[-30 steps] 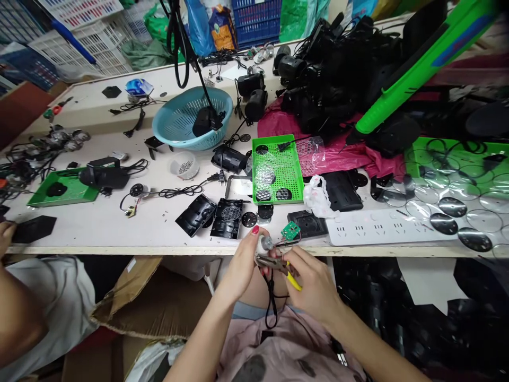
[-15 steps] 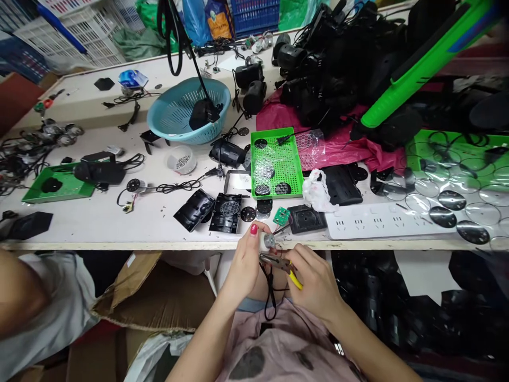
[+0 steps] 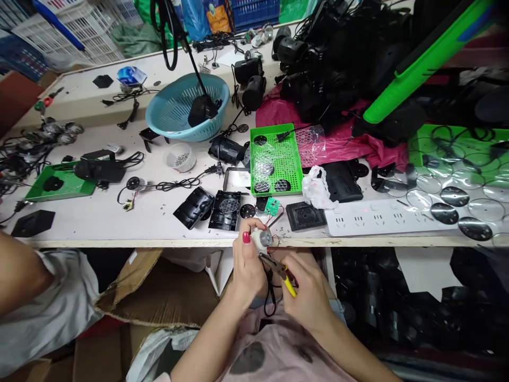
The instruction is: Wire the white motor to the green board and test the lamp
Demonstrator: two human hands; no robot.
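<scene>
My left hand [image 3: 247,261] pinches a small silver motor [image 3: 263,238] at the table's front edge. Thin wires run from the motor up to a small green circuit board [image 3: 272,206] lying on the table. My right hand [image 3: 307,289] grips yellow-handled pliers [image 3: 278,269], whose metal jaws point at the underside of the motor. A black cable [image 3: 271,291] hangs down between my hands.
On the white table [image 3: 119,223] lie black housings [image 3: 214,207], a green perforated tray [image 3: 275,165], a white power strip [image 3: 382,216], a blue basket [image 3: 183,113] and a heap of black lamps [image 3: 334,69]. Another person's arm [image 3: 24,276] sits at the left.
My hands and the motor shifted slightly left and lower. The green circuit board moved from in front of my hands up onto the table beside the black housings.
</scene>
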